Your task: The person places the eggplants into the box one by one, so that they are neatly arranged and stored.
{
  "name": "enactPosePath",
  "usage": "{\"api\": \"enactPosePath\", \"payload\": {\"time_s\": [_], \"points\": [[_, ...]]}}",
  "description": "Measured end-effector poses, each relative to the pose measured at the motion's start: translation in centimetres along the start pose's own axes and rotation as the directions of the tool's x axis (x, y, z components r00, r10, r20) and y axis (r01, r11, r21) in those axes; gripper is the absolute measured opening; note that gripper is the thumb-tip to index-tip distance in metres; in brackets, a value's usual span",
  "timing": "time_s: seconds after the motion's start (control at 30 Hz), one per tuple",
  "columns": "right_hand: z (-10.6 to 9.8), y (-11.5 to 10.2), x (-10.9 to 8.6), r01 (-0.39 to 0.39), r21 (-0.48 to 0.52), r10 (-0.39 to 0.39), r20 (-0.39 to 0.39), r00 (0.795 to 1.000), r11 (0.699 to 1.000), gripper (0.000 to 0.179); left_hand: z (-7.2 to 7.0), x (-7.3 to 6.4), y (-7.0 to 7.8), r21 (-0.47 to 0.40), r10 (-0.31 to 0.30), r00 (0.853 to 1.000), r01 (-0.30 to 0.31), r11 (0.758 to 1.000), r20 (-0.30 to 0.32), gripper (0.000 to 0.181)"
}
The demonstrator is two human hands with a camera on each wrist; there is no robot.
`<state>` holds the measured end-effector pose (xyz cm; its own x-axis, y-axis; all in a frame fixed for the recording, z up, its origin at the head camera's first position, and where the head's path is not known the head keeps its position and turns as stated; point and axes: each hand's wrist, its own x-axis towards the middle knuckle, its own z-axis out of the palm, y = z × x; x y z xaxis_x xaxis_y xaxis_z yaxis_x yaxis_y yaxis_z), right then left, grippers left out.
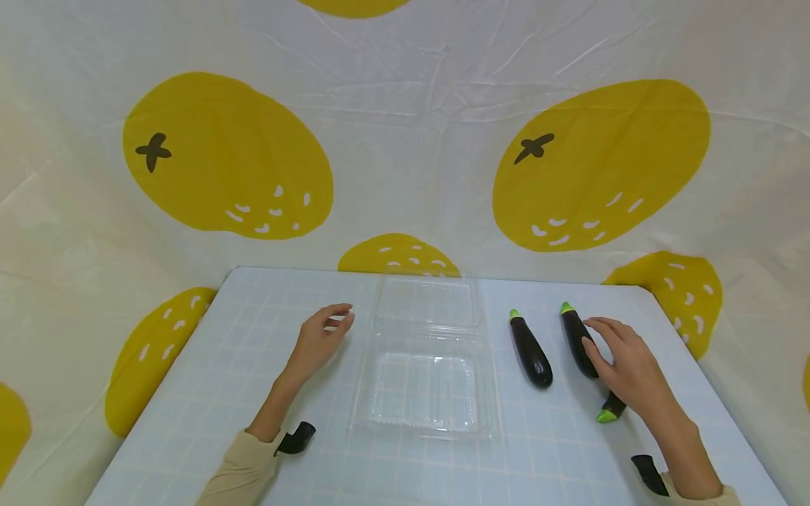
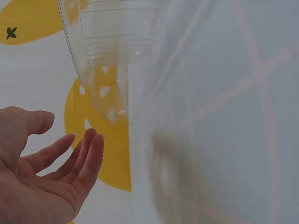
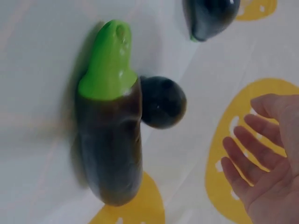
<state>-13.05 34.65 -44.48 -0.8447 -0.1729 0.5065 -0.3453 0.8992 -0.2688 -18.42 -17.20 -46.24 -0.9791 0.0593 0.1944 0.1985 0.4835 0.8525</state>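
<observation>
Three dark eggplants with green caps lie on the right part of the table. The left one [image 1: 530,351] lies apart beside the plastic box. Over the middle eggplant [image 1: 577,339] and the third eggplant [image 1: 614,405] hovers my right hand [image 1: 629,365], its fingers loosely bent and holding nothing; it partly hides the third. In the right wrist view that hand [image 3: 266,158] appears apart from the nearest eggplant [image 3: 112,140]. My left hand [image 1: 321,341], relaxed and holding nothing, is raised left of the clear plastic clamshell box [image 1: 361,414], whose lid [image 1: 427,302] stands open at the back.
A pale checkered cloth covers the table [image 1: 253,302]. Behind it hangs a white curtain [image 1: 411,140] printed with yellow fruit shapes. Each wrist wears a black strap piece, such as the left one [image 1: 296,438].
</observation>
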Motion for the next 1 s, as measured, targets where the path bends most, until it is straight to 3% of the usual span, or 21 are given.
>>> {"api": "enactPosePath", "payload": {"time_s": [0.23,0.53,0.77,1.0], "points": [[0.8,-1.2,0.3,0.033,0.017,-0.033,-0.006,0.999,0.999,0.041,0.9,-0.3,0.9,-0.129,-0.079,0.995,0.086,0.988,0.055,0.038],[1.6,-2.3,0.6,0.100,0.036,-0.100,-0.011,0.995,0.994,0.048,2.4,-0.6,1.0,-0.161,-0.101,0.992,0.112,0.981,0.070,0.036],[2.1,-3.3,0.7,0.057,0.059,-0.063,0.108,0.992,0.997,0.048,3.4,-0.9,1.0,-0.170,-0.151,0.986,0.160,0.972,0.066,0.032],[2.7,-4.1,0.9,0.023,0.090,-0.041,0.201,0.979,0.996,0.049,3.6,-0.9,1.0,-0.184,-0.159,0.985,0.169,0.968,0.068,0.031]]}}
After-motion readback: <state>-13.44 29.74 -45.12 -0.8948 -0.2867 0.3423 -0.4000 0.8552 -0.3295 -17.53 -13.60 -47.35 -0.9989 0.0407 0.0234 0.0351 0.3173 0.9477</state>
